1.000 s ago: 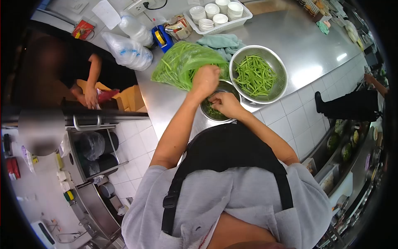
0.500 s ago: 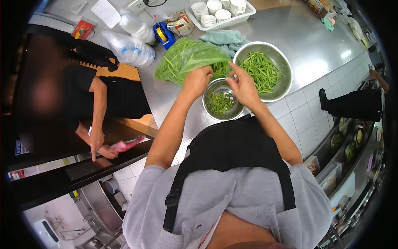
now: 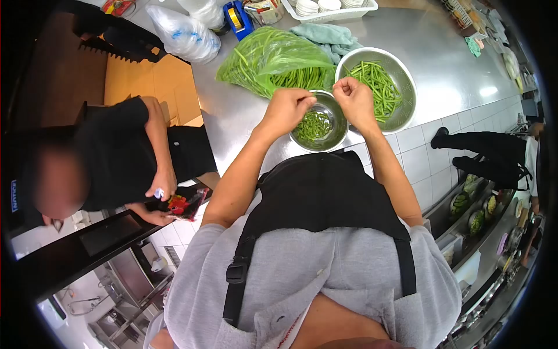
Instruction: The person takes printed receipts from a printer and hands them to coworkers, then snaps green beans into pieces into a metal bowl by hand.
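Both of my hands are raised over the small steel bowl (image 3: 335, 110), which has short green bean trimmings (image 3: 313, 126) in its bottom. At the bowl's left rim, my left hand (image 3: 289, 111) is closed with thumb and fingertips together. On the other side my right hand (image 3: 356, 103) is curled into a pinch in front of the colander's left edge. What either pinch holds is hidden. Long green beans (image 3: 299, 77) show in the mouth of a green plastic bag (image 3: 249, 57) behind my left hand. More green beans (image 3: 378, 87) lie in the steel colander (image 3: 410, 87).
Behind the bag are a teal cloth (image 3: 328, 38), a blue tape dispenser (image 3: 238, 21), a clear plastic bag (image 3: 185, 35) and a white basket (image 3: 349, 13) of cups. A co-worker (image 3: 125, 151) at left holds a red-and-black packet (image 3: 185, 205). Another person (image 3: 494, 148) stands at right.
My left hand has come away from the bag's opening to the small bowl's rim. My right hand's spread fingers have curled into a pinch. The co-worker at left has shifted.
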`<state>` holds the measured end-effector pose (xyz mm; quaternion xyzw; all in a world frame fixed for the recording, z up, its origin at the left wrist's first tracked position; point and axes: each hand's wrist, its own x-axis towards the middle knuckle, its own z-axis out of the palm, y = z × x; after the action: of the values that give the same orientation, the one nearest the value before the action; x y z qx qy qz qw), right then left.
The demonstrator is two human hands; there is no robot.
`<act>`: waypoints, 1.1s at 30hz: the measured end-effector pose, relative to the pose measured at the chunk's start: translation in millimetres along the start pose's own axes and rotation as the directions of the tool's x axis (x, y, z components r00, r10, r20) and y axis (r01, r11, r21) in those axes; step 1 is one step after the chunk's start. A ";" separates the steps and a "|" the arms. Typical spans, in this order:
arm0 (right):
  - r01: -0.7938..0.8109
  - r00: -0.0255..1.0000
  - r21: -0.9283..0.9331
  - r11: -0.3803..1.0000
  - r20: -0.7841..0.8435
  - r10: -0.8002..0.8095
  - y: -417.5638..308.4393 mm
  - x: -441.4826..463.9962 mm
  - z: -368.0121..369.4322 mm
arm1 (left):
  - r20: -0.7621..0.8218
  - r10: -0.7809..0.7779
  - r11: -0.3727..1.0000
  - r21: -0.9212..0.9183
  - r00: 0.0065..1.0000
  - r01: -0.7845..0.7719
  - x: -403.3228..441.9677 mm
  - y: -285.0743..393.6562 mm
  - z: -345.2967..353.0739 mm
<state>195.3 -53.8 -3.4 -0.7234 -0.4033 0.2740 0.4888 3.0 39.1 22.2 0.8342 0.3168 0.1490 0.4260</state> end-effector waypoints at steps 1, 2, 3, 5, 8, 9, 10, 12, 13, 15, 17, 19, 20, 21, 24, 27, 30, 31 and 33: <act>-0.008 0.995 0.016 1.000 0.103 0.006 3.9 -3.4 0.4 | -0.032 -0.058 0.981 -0.186 0.998 0.051 -1.8 -4.1 1.6; -0.017 0.979 0.032 0.999 0.204 0.010 7.4 -9.4 1.0 | -0.052 -0.120 0.926 -0.366 0.991 0.093 -3.9 -11.6 5.1; -0.031 0.953 0.049 0.998 0.302 0.015 11.4 -14.7 2.6 | -0.057 -0.186 0.837 -0.532 0.981 0.128 -6.0 -16.8 7.4; -0.107 0.924 0.150 0.983 0.381 0.042 13.0 -19.7 8.3 | -0.075 -0.178 0.813 -0.573 0.981 0.104 -6.7 -18.3 7.7; -0.202 0.903 0.309 0.930 0.425 0.055 13.4 -23.5 17.4 | -0.084 -0.179 0.796 -0.597 0.980 0.094 -8.7 -16.3 11.5; -0.207 0.905 0.313 0.927 0.421 0.060 15.6 -24.0 18.9 | -0.081 -0.177 0.791 -0.605 0.981 0.092 -8.6 -15.4 12.3; -0.211 0.907 0.319 0.924 0.415 0.064 17.4 -23.7 20.0 | -0.080 -0.173 0.786 -0.611 0.982 0.089 -7.8 -14.4 12.8; -0.231 0.908 0.339 0.912 0.412 0.077 19.3 -22.9 19.7 | -0.037 -0.164 0.794 -0.598 0.986 0.110 -6.2 -13.2 13.6; -0.248 0.906 0.353 0.902 0.415 0.086 20.3 -23.3 18.5 | -0.015 -0.160 0.798 -0.591 0.987 0.121 -5.8 -12.3 14.2; -0.291 0.895 0.399 0.870 0.434 0.100 25.6 -23.8 18.3 | -0.001 -0.146 0.798 -0.591 0.989 0.117 -5.1 -8.2 15.2; -0.341 0.881 0.461 0.819 0.461 0.108 31.2 -24.4 20.1 | -0.043 -0.133 0.833 -0.546 0.990 0.088 -5.4 -0.6 19.0; -0.381 0.882 0.386 0.840 0.425 0.205 28.7 -25.2 25.0 | -0.140 -0.107 0.895 -0.445 0.984 0.034 -7.4 11.3 28.7; -0.403 0.880 0.350 0.846 0.401 0.254 25.3 -26.7 27.6 | -0.194 -0.097 0.899 -0.437 0.976 0.003 -8.0 16.7 32.7; -0.380 0.885 0.288 0.879 0.389 0.255 25.3 -29.2 30.6 | -0.234 -0.080 0.910 -0.414 0.969 -0.024 -5.4 20.4 32.6; -0.238 0.899 0.129 0.963 0.406 0.167 40.1 -34.3 40.9 | -0.315 0.061 0.913 -0.365 0.947 -0.180 14.8 41.4 29.2; -0.016 0.910 0.031 0.999 0.415 0.001 41.6 -38.1 50.4 | -0.118 0.181 0.968 -0.156 0.976 -0.198 61.1 44.3 17.7; -0.053 0.865 0.023 0.998 0.501 0.035 37.1 -34.5 45.5 | 0.040 0.022 0.919 0.393 0.999 -0.036 100.0 2.5 5.2; -0.070 0.859 0.019 0.997 0.509 0.051 33.7 -35.7 42.8 | 0.039 -0.017 0.912 0.411 0.999 -0.001 101.2 -12.3 9.7; -0.030 0.874 0.023 0.999 0.487 0.015 29.8 -35.5 37.0 | 0.040 -0.096 0.893 0.444 0.995 0.069 102.9 -38.7 20.2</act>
<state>156.8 -71.9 -44.8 -0.6287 -0.5008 0.4584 0.3792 75.6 110.9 -23.1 0.8991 0.3644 0.0296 0.2410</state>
